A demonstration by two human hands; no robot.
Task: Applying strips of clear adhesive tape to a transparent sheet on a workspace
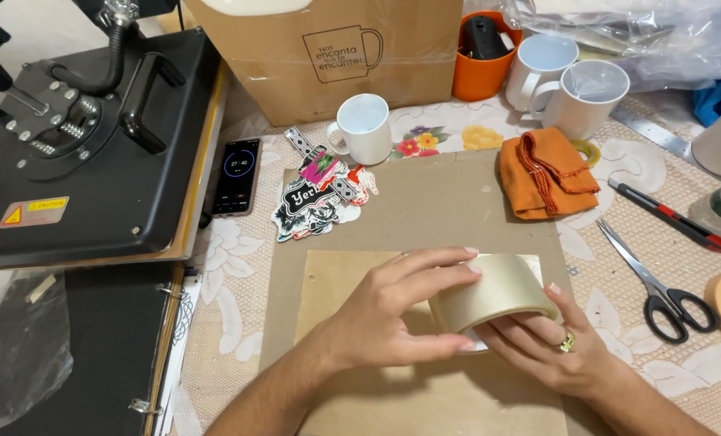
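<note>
Right now I'm cupping a cream paper-wrapped mug [496,292] between both palms: my left hand [392,315] is spreading its fingers over the top, my right hand [546,343] is curling underneath. It's lying sideways on the brown cardboard sheet [425,202], near the table's front edge. I'm judging it stiff, breakable, and slippery under the paper, so the wrapped sides are giving the best grip. Scissors [659,287] are lying toward the right edge.

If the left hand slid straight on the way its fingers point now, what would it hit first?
The left hand points right and slightly away, fingers lying over the tape roll, which it already touches. Past the roll, the line probably crosses bare cardboard mat toward the scissors, though depth is unclear.
</note>
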